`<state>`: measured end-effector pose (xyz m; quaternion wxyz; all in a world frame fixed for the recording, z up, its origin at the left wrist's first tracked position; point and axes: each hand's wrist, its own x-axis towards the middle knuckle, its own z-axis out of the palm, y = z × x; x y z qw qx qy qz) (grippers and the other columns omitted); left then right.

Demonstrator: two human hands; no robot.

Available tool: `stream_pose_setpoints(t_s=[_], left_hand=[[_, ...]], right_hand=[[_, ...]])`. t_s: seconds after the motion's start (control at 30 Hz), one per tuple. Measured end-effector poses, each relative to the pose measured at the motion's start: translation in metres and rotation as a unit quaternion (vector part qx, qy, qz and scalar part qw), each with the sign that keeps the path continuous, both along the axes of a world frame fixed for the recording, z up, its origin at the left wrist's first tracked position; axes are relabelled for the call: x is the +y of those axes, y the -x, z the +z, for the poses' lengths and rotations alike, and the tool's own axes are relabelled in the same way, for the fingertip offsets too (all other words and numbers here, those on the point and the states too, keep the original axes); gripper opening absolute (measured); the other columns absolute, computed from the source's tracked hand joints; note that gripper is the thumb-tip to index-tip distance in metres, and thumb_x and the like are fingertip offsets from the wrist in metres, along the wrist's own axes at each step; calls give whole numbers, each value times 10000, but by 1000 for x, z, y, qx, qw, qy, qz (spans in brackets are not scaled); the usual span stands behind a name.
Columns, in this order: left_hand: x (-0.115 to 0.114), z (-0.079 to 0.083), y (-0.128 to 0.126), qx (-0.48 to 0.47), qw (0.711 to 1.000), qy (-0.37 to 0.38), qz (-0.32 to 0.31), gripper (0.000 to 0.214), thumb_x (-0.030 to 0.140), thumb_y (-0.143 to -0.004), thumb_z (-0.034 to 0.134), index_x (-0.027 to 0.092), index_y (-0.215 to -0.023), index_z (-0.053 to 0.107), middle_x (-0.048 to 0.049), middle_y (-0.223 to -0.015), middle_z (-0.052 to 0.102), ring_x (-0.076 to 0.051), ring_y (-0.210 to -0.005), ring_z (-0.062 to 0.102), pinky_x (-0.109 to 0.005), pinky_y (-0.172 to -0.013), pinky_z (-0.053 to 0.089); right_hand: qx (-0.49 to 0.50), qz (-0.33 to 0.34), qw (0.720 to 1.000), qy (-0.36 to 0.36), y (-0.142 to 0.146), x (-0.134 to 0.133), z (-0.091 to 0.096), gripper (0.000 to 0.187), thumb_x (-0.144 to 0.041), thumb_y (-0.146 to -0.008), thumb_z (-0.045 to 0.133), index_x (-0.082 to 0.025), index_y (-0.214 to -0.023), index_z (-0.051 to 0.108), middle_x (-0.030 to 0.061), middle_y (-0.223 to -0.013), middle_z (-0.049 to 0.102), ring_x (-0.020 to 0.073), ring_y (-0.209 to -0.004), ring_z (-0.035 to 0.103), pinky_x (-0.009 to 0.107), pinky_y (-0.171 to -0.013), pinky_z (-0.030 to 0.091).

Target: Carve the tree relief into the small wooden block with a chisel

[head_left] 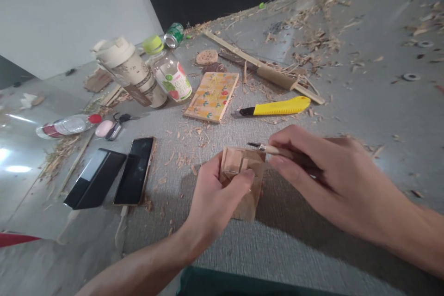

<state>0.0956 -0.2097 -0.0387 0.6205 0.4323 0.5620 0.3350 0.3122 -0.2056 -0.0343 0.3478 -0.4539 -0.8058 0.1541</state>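
Observation:
My left hand [217, 194] is closed around a small wooden block [248, 203] with raised, carved shapes on its upper end. The thumb lies across the block's face. In my right hand [322, 171] is a carving knife [277, 149] with a slim wooden handle and a short dark blade. Its blade points left, just above the block's top right corner; I cannot tell whether it touches. Beyond the hands lies a yellow utility knife [282, 106]. A patterned wooden board [212, 97] sits to the left of that knife.
A cream tumbler [135, 71], a clear bottle [171, 76] with a green cap and a green can [174, 35] are at the back left. Two phones, one a dark phone [134, 171], lie left. A file [274, 76] and wood shavings [317, 39] cover the far side.

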Motion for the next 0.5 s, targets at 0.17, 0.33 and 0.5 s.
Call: stream_pose_setpoints(t_s=[0.17, 0.33, 0.5], left_hand=[[0, -2, 2, -3, 1000, 21, 8, 248, 417, -809, 825, 224, -928, 726, 1, -774, 716, -203, -696, 719, -292, -582, 577], [0, -4, 3, 26, 1000, 3, -4, 228, 417, -830, 815, 223, -858, 697, 8, -751, 677, -188, -687, 688, -289, -601, 549], [1, -1, 0, -20, 999, -8, -36, 163, 327, -824, 803, 208, -883, 710, 6, -783, 716, -180, -725, 716, -276, -655, 566]], right_hand=[[-19, -8, 1000, -23, -3, 1, 3, 117, -278, -1167, 597, -248, -1067, 649, -99, -632, 553, 83, -458, 458, 235, -464, 366], [8, -11, 1000, -9, -1, 1, 3, 71, -205, -1074, 631, -262, -1032, 635, -113, -602, 527, 82, -459, 457, 221, -466, 353], [16, 28, 999, -10, -1, 1, -3, 140, -160, -1064, 633, -273, -1104, 704, -104, -663, 646, 78, -467, 483, 238, -484, 336]])
